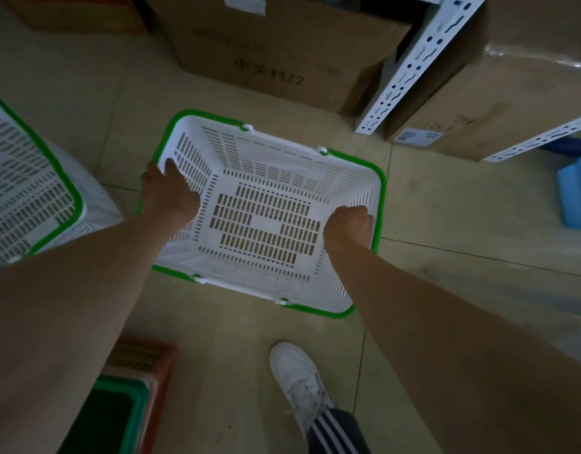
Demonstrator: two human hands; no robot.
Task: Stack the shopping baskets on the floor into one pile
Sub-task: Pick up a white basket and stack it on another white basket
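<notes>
Beige floor tiles (pixel 236 348) fill the view of what looks like a stockroom, cardboard boxes (pixel 276 50) crowding the far side and a white slotted shelf upright (pixel 413 63) leaning across the top right. Centre stage is a white shopping basket (pixel 266 224) with a green rim, mouth up, and both hands are on it. The left hand (pixel 168 191) hooks over the left short wall, fingers curled inside against the slats and the palm outside, so it is closed on that rim. The right hand (pixel 348 226) is balled into a fist on the opposite short wall, closed on the rim there. A grip at each end makes sense: it keeps the basket level and the mouth up, which is what nesting needs. Whether the basket is on the tiles or just off them I cannot tell from above. Its green handles lie folded down along the rim, out of the way, so nothing blocks the opening. Off to the left, well apart, sits a second white basket (pixel 30 191) with the same green trim, also mouth up and seemingly taller, perhaps a pile already, and my guess is that is the destination. Near the left forearm, an orange crate (pixel 151 365) with a green one (pixel 118 407) set inside it. A white shoe (pixel 299 381) is planted just behind the basket, stance squared to it for a two-handed carry leftwards.
</notes>
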